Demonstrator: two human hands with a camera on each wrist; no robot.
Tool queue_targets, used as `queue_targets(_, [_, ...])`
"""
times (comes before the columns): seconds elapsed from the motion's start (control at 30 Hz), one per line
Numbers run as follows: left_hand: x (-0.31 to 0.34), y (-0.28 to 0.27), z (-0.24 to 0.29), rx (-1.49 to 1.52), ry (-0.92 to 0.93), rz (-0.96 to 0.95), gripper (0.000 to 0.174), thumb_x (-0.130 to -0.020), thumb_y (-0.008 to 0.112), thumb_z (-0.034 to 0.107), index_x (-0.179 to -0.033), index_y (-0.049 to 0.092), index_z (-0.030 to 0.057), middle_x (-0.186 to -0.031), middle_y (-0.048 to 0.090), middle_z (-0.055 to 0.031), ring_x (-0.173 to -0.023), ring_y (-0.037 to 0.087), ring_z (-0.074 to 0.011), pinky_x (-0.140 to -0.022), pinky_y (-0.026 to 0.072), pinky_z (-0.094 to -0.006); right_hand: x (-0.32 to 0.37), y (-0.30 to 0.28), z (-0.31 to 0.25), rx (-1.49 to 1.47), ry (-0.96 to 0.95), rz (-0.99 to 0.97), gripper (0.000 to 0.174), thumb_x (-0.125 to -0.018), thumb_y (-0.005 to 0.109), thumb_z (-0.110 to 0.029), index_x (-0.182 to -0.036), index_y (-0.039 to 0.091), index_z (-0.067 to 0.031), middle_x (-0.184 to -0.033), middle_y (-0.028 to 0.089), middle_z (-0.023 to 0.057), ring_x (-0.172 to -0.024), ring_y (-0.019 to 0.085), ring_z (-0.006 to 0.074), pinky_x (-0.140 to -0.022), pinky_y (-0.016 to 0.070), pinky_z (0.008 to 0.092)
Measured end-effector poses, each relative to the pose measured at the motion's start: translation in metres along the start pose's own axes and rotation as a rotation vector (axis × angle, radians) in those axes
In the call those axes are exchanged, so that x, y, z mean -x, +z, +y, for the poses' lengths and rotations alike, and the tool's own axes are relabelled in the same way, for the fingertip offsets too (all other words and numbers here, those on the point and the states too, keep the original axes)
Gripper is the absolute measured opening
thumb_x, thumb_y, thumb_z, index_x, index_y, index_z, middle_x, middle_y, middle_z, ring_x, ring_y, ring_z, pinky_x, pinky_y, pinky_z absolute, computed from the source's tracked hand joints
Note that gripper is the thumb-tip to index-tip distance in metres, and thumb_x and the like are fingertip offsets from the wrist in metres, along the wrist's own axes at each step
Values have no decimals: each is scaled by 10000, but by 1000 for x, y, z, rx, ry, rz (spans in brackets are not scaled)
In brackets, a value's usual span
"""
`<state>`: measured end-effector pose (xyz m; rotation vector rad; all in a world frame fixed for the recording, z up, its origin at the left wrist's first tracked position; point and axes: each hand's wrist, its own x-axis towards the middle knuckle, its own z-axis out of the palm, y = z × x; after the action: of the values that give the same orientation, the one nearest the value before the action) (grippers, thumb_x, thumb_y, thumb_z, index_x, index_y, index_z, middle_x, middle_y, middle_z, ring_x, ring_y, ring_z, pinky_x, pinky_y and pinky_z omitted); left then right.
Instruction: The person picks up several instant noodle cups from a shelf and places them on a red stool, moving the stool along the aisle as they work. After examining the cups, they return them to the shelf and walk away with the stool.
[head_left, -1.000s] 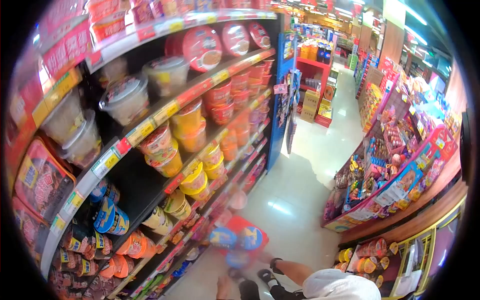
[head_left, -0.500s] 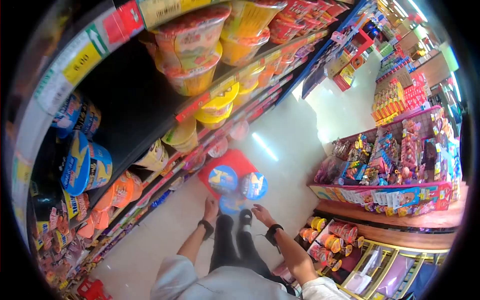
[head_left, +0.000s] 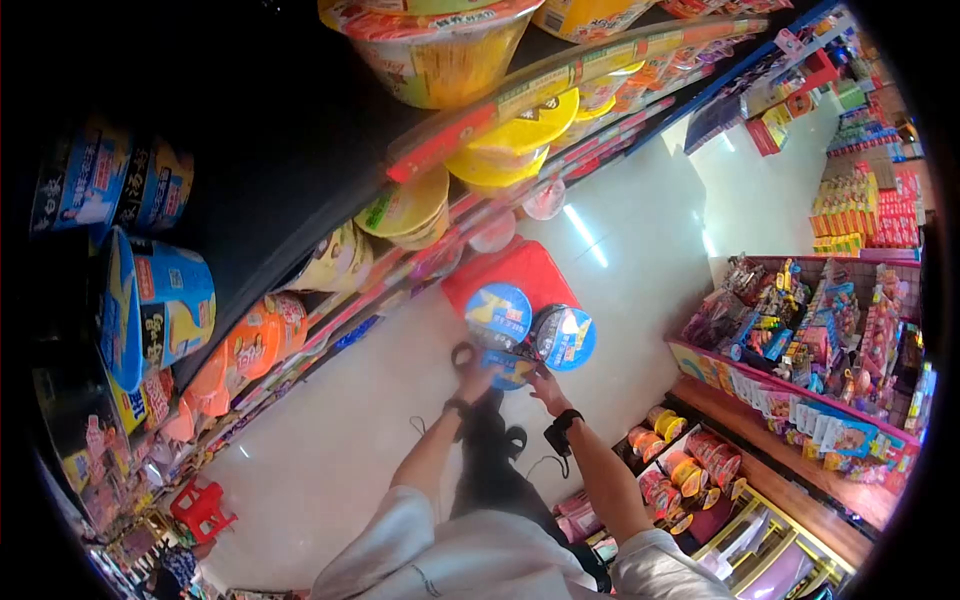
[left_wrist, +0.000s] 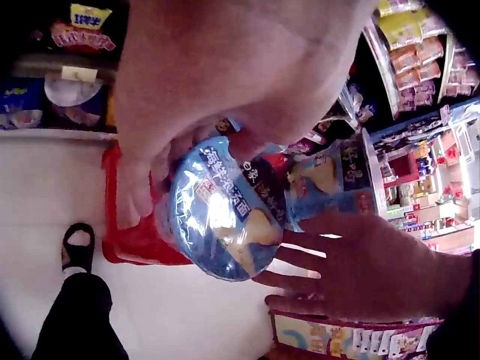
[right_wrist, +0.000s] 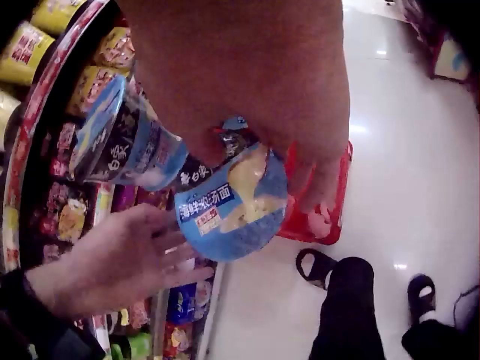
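Note:
Three blue noodle bowls are grouped between the hands in the head view: a left one (head_left: 498, 312), a right one (head_left: 566, 338) and a lower one (head_left: 507, 369). My left hand (head_left: 474, 378) touches the group from the left, its fingers extended in the right wrist view. At the right side, my right hand (head_left: 548, 390) has its fingers spread against a bowl (left_wrist: 225, 210) in the left wrist view. Another bowl (right_wrist: 124, 146) leans sideways. Behind the bowls is a red plastic object (head_left: 510, 272), stool or basket; contact with it is unclear.
Shelves of yellow and orange noodle bowls (head_left: 515, 140) rise at the left. A snack bin (head_left: 790, 330) stands at the right, with more bowls (head_left: 685, 475) below it. A red stool (head_left: 203, 510) is at lower left.
The head view has swung further down and closer to the shelf. Both hands have come in toward the blue bowls and now touch them; the bowls appear larger and farther right.

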<state>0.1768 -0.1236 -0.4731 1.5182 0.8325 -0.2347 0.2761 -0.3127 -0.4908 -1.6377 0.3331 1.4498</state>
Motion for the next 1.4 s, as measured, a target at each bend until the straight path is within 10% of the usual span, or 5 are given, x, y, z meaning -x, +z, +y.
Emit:
queue_targets(0.13, [23, 10, 15, 33, -105, 52, 629, -852, 581, 431, -1329, 463, 37, -1285, 551, -208, -1184, 539, -353, -1016, 396, -384, 11, -10, 5, -20, -62, -45, 572, -890, 570, -369, -1404, 442, -153, -1174, 604, 27, -969, 576, 183, -742, 472, 330])
queue_targets(0.57, [215, 96, 91, 154, -35, 593, 410, -927, 503, 197, -1285, 533, 1, -935, 669, -151, -910, 627, -205, -802, 486, -329, 159, -67, -25, 208, -382, -438, 591, -838, 634, -108, -1401, 457, -82, -1077, 624, 91, -921, 610, 136, -741, 498, 288])
queue_targets(0.73, [268, 122, 92, 61, 40, 781, 401, -962, 451, 135, -1333, 465, -16, -891, 618, -87, -815, 577, -139, -748, 480, -288, 224, -93, -63, 269, -591, -728, 807, -803, 681, -42, -1504, 285, -108, -1321, 498, 83, -903, 601, 132, -743, 508, 266])
queue_targets(1.03, [352, 131, 223, 75, 269, 1030, 432, -1001, 388, 128, -1425, 379, 47, -1099, 652, -157, -940, 608, -204, -904, 455, -331, 338, -58, -145, 496, -1251, -418, 872, -701, 852, -241, -1446, 421, -100, -998, 518, 28, -775, 489, 105, -664, 451, 246])
queue_targets(1.4, [481, 131, 241, 111, 461, 1206, 390, -985, 414, 53, -1369, 430, -16, -1227, 608, -197, -1112, 601, -253, -978, 439, -374, 426, 8, -142, 539, -962, -673, 875, -713, 836, -294, -1448, 413, -79, -977, 544, 48, -655, 496, 90, -617, 465, 257])
